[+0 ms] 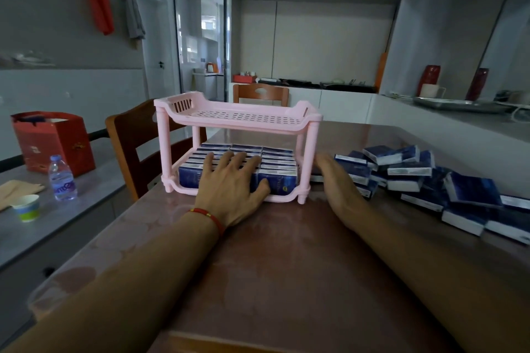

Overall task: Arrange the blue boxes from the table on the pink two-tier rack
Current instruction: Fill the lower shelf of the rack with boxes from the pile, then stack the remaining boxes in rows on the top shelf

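Lower tier of the pink rack (pixel 238 117) looks full, left hand (pixel 232 186) lies flat with fingers spread on the packed boxes (pixel 276 162). Right hand (pixel 337 183), loose and empty, hangs beside the loose blue boxes (pixel 413 172) along the table's (pixel 286 266) right edge. Next I'd guess: grab one, start the bare top tier.

rack (pixel 238 119) on table (pixel 286 252), boxes (pixel 275 157) in lower tier, loose boxes (pixel 415 180) right

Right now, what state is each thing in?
Rack's top tier: bare.
Rack's bottom tier: packed with upright blue boxes.
Loose boxes: heaped on table.
Left hand: flat against the boxes.
Right hand: open, holding nothing.
Water bottle: upright, capped.
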Motion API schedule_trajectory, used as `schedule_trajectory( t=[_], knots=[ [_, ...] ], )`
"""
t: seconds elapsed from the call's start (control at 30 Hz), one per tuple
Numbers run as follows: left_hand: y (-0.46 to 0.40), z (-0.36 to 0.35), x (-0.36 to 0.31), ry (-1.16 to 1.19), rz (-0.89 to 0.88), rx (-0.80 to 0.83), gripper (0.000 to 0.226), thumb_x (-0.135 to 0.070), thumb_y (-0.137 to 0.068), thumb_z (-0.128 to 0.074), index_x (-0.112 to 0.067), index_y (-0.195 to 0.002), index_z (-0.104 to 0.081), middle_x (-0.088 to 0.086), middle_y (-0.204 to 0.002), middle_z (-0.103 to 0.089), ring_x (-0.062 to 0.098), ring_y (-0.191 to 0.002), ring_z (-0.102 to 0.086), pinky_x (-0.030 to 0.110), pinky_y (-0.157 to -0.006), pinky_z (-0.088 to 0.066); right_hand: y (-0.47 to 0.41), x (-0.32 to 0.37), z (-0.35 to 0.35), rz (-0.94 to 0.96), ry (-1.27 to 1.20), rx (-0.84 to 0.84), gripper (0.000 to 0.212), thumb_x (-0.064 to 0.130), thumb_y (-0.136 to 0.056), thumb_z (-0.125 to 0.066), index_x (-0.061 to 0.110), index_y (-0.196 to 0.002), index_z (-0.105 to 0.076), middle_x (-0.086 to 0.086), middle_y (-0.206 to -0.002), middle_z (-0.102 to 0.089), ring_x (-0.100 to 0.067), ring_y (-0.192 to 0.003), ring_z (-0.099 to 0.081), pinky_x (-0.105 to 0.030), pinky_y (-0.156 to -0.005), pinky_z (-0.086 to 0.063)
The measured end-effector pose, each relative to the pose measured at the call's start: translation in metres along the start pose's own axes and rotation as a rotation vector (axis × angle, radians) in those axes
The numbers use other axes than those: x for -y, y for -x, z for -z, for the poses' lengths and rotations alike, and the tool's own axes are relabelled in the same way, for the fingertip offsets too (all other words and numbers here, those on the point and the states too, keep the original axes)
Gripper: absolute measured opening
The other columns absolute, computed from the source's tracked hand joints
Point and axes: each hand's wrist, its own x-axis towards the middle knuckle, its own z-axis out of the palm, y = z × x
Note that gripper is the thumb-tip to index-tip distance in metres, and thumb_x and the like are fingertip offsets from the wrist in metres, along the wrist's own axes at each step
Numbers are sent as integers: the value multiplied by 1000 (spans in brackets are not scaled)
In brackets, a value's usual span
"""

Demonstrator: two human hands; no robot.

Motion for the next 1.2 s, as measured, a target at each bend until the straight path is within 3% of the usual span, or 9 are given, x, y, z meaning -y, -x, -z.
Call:
schedule_trajectory(
  t=[0.13,0.27,0.37,0.6,0.8,0.93,1.0,1.1,1.2],
  knots=[
    [5,15,-4,11,-118,-79,44,-43,-85,-50,-19,-119,-63,4,-119,-64,27,-112,-57,46,-102,-42,16,-12,33,170,417,-95,27,12,-91,-62,16,-117,-64,0,-115,-68,-14,-107,-63,-34,-97,-52],
    [17,27,-20,10,-343,-181,22,-24,-75,-58,-15,-94,-62,5,-95,-60,30,-90,-54,44,-76,-45,21,-24,82,484,1155,-203,33,18,-83,-66,15,-116,-64,-6,-114,-65,-29,-105,-59,-42,-85,-48],
    [25,33,-39,1,-495,-192,17,-24,-75,-55,-15,-89,-61,5,-91,-59,28,-84,-52,43,-71,-43,21,-38,96,430,1363,-223,39,34,-90,-63,19,-126,-62,-6,-127,-62,-31,-118,-54,-44,-90,-41],
    [31,35,-67,137,-577,-102,22,-20,-77,-57,-14,-97,-62,4,-96,-58,25,-87,-52,40,-73,-48,22,-31,94,403,1292,-268,34,18,-87,-63,27,-120,-66,0,-109,-72,-26,-103,-62,-41,-89,-41],
    [15,36,-120,456,-438,-106,52,-35,-86,-56,-16,-135,-51,1,-135,-51,18,-121,-52,31,-100,-47,47,1,120,312,387,-106,21,18,-90,-57,18,-101,-74,-1,-83,-69,-13,-75,-64,-35,-66,-55],
    [5,29,-148,619,-242,-11,49,-32,-86,-70,-20,-132,-58,-1,-108,-71,11,-91,-62,25,-83,-50,53,6,119,271,166,20,10,15,-96,-60,14,-102,-68,-15,-70,-65,-30,-67,-61,-40,-64,-49],
    [5,20,-145,718,-104,87,34,-27,-88,-72,-24,-121,-67,-5,-92,-71,7,-78,-64,18,-74,-52,46,4,118,205,100,-47,14,23,-100,-56,13,-101,-65,-7,-79,-71,-20,-76,-68,-38,-73,-53],
    [6,8,-130,849,39,154,12,-26,-89,-74,-26,-100,-69,-4,-82,-69,-1,-73,-65,16,-71,-55,33,-12,122,254,423,-220,18,21,-101,-52,18,-110,-67,3,-97,-72,-9,-87,-65,-27,-77,-54],
    [10,6,-120,810,92,139,19,-26,-88,-74,-27,-81,-56,-6,-71,-59,1,-63,-56,13,-60,-41,26,-30,119,292,950,-94,40,19,-92,-58,19,-132,-59,-2,-131,-62,-23,-117,-54,-39,-96,-47]
  ],
)
